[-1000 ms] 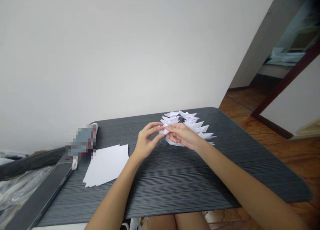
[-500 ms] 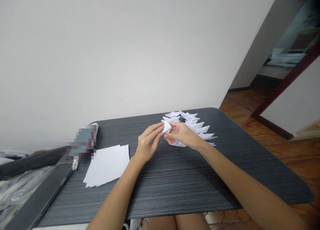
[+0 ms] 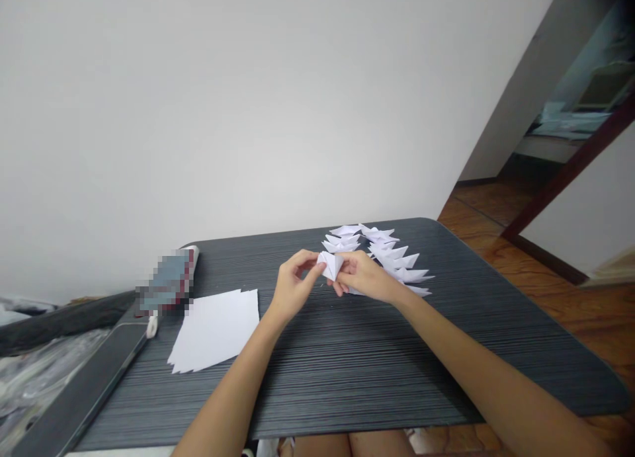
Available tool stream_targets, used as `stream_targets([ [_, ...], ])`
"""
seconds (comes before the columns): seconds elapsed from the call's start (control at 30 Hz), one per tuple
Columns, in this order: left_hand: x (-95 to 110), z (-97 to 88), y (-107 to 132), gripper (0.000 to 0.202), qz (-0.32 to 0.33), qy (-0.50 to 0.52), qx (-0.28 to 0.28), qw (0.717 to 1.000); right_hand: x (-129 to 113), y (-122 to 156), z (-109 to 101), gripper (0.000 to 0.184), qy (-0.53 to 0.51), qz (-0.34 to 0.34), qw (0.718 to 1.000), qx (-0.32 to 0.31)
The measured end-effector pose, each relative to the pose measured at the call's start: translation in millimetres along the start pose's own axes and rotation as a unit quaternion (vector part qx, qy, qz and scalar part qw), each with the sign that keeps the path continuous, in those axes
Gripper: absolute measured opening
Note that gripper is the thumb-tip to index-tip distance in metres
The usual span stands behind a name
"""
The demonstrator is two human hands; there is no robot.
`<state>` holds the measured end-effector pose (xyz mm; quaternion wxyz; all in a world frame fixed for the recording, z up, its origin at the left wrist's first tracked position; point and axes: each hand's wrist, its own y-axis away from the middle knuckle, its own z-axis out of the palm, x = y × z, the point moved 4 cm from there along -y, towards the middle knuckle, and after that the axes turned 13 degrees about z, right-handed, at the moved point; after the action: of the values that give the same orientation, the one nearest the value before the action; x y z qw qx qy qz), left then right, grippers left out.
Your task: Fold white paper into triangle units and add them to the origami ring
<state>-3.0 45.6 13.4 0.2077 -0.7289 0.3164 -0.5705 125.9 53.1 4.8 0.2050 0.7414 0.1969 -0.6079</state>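
Small, angular white folded-paper piece (image 3: 333, 265) hangs over the dark, streaked tabletop (image 3: 357, 358), left hand (image 3: 292, 284) and right hand (image 3: 366, 277) pinching opposite sides; probably near weightless, crisp, easily crushed, best held lightly by folded edges.

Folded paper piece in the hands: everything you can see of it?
The folded paper piece is small, white and plain, with flat creased faces and a pointed lower end. It looks like ordinary paper, partly folded into layers. The left hand grips its left side, thumb on the near face; the right hand holds its right side. It appears raised over the dark table, near other folded paper shapes. Its far side is hidden.
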Motion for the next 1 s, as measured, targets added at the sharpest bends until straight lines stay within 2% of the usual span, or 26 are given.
stream_targets([
  [0.07, 0.6, -1.2, -0.5, 0.015, -0.005, -0.017, -0.012, 1.000, -2.8, 2.0, -1.7, 0.007, 0.029, -0.015, 0.999, -0.008],
  [0.17, 4.8, -4.5, -1.7, 0.014, 0.016, -0.059, -0.011, 0.998, -10.1, 5.6, -5.8, 0.023, 0.090, -0.059, 0.994, 0.002],
  [0.27, 8.6, -5.1, -1.9, 0.013, 0.037, -0.102, -0.022, 0.994, -15.5, 7.0, -10.6, 0.021, 0.129, -0.078, 0.985, 0.080],
  [0.33, 9.6, -3.8, -1.3, 0.013, 0.041, -0.107, -0.031, 0.993, -16.5, 7.0, -12.5, 0.017, 0.126, -0.076, 0.978, 0.148],
  [0.4, 9.9, -2.1, -0.3, 0.013, 0.040, -0.093, -0.036, 0.994, -15.4, 6.4, -11.4, 0.018, 0.099, -0.077, 0.976, 0.178],
  [0.6, 9.5, 1.0, 2.4, 0.014, 0.024, -0.029, -0.038, 0.999, -9.1, 4.3, -4.9, 0.018, 0.022, -0.061, 0.988, 0.138],
  [0.83, 11.7, 4.3, 2.6, 0.017, 0.015, 0.056, -0.053, 0.997, -16.5, 10.8, -2.1, 0.017, 0.077, -0.117, 0.980, 0.138],
  [1.0, 13.3, 5.7, 2.6, 0.012, 0.014, 0.104, -0.057, 0.993, -19.2, 13.3, 0.3, 0.018, 0.094, -0.123, 0.981, 0.115],
])
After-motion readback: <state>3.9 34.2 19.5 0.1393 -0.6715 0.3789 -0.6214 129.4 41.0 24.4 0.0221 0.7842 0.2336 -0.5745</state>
